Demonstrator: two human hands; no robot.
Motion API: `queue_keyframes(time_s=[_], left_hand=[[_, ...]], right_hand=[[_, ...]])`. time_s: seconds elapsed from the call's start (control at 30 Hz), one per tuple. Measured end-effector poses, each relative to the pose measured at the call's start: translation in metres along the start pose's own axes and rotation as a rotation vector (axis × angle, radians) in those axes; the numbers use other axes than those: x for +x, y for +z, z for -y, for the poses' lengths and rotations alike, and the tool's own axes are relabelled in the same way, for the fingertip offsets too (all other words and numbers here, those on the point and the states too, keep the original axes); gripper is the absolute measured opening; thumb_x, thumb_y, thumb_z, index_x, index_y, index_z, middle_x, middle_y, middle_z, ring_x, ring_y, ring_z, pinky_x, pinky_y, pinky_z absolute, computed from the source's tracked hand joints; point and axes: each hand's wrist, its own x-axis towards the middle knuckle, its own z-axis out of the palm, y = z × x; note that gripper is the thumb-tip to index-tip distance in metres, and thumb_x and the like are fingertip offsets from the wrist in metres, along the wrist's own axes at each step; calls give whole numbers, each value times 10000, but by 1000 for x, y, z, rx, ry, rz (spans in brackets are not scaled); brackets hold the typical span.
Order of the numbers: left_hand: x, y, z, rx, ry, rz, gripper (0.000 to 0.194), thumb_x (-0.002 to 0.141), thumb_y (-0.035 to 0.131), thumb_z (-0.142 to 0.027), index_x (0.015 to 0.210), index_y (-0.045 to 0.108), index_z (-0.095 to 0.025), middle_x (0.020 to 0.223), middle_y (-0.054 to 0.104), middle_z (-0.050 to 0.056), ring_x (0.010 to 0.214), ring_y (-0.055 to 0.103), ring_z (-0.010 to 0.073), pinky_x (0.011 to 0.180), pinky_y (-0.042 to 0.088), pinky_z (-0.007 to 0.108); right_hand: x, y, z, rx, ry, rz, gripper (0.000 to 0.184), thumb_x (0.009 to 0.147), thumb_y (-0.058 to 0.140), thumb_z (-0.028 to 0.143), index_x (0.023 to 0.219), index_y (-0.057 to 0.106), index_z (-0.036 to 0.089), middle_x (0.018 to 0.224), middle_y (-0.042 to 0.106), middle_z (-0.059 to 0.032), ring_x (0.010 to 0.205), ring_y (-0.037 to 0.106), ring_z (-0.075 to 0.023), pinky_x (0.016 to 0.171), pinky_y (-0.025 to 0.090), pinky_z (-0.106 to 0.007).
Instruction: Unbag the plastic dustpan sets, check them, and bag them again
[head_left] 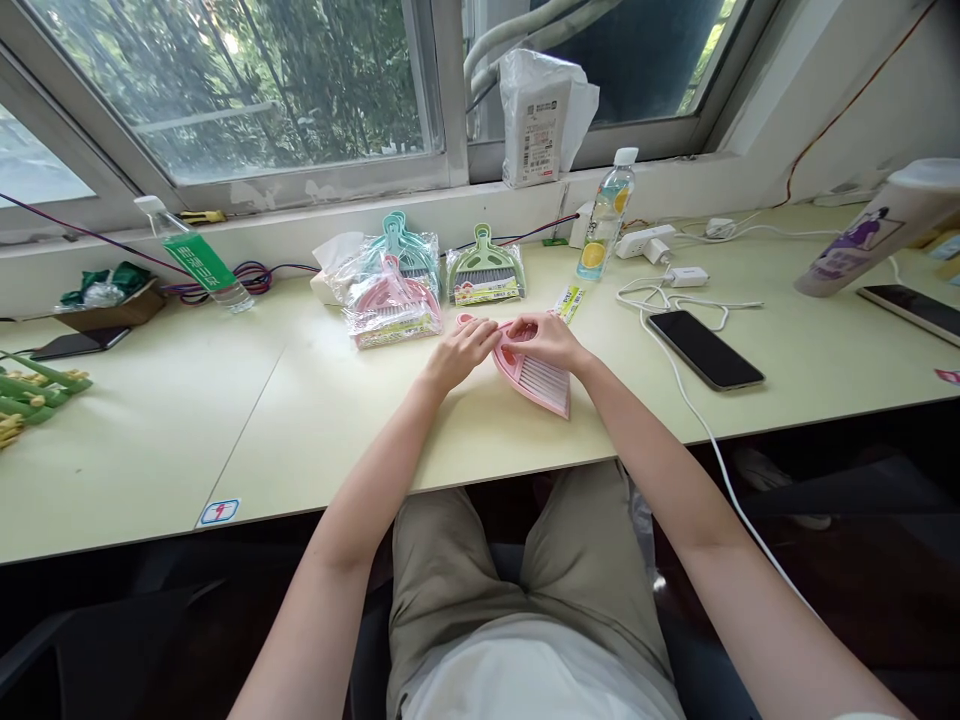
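A small pink dustpan and brush set [534,378] lies on the table in front of me, its white bristles angled toward the front right. My left hand [466,352] is closed over its handle end, and the pink tip of the handle shows past the fingers. With thumb and fingers pinched, my right hand [546,342] grips the pink body above the bristles. What exactly lies under the fingertips is hidden. Just behind the right hand is a yellow-green label card [568,303]. Wrapped sets sit farther back: a pink one [394,305], a teal one [409,245] and a green one [486,268].
A drink bottle with lemon pictures [606,215] stands at the back, near white chargers and cables [664,255]. To the right are a phone [705,348] and a large cup [874,235]. A green-labelled bottle [196,258] leans at left. Behind it runs the window sill.
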Motion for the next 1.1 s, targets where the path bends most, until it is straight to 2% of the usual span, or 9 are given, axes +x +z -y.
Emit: queue_keyframes(time_s=[0.4,0.63,0.77,0.87,0.97,1.03,1.1], left_hand=[[-1,0,0,-25,42,39,296,959,424,-105,1136,652,-168,1147,711,91,1137,650,192,972,526,335],[-2,7,-2,54,44,33,292,961,397,-109,1086,652,-176,1041,712,84,1049,673,188,879,526,312],[-2,9,-3,55,15,133,289,959,385,-112,1044,654,-173,930,691,84,866,683,192,753,518,313],[-2,7,-1,-25,-30,188,311,964,365,-122,1081,648,-176,1016,686,106,962,669,208,810,525,331],[0,3,0,-170,-119,121,334,972,352,-150,1157,625,-204,1223,640,116,1198,583,224,1013,468,393],[2,1,0,-271,-243,4,347,964,387,-175,1248,576,-233,1363,560,110,1340,469,237,1145,345,464],[5,3,0,-383,-422,-136,423,938,482,-238,1360,481,-251,1482,441,115,1439,331,258,1209,212,505]], right_hand=[[0,3,-5,22,-6,56,234,695,743,414,765,706,194,830,711,-23,785,641,-180,736,474,-294],[1,4,-8,-31,-7,68,183,707,730,377,782,706,212,823,707,-10,782,633,-173,737,461,-287],[2,5,-10,-56,-8,82,182,716,721,381,758,689,208,835,710,-5,793,632,-172,719,451,-278],[2,6,-8,-46,-4,71,176,720,718,366,767,682,201,838,708,2,794,629,-160,712,447,-264],[2,9,-5,-45,5,19,177,703,738,351,779,686,201,843,704,13,781,625,-148,701,446,-254],[2,12,-4,-52,-6,-30,174,697,751,343,779,687,203,860,704,17,779,627,-145,706,448,-256],[2,16,-3,-58,-27,-96,172,698,761,333,781,681,205,879,706,16,797,632,-149,730,455,-264]])
